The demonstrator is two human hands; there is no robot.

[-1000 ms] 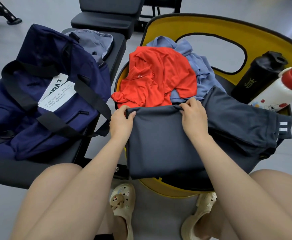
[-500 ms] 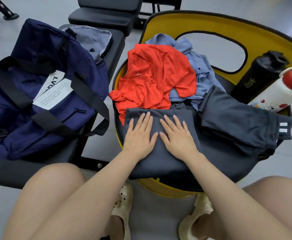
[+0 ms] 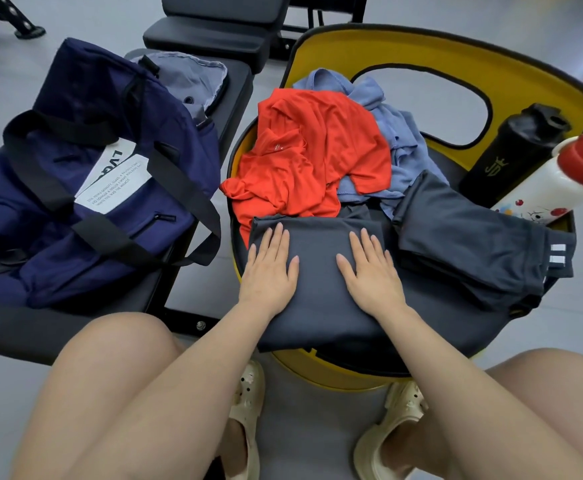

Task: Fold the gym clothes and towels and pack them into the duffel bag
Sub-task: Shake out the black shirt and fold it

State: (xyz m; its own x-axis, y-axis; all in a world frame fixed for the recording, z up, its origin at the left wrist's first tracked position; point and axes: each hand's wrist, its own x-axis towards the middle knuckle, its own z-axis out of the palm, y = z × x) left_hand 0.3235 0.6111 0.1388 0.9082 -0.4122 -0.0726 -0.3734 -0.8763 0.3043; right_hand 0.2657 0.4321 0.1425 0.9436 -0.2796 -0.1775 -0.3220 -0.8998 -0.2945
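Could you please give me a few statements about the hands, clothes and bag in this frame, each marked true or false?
1. Both hands lie flat on the folded dark grey garment. True: the left hand and right hand press on it with straight fingers.
2. The orange shirt is neatly folded. False: it lies crumpled beyond the hands.
3. The navy duffel bag sits on the black bench. True.
4. The black bottle lies inside the duffel bag. False: it rests on the yellow chair, beside the white bottle with a red cap.
5. The left hand holds the bag's strap. False: it touches only the garment.
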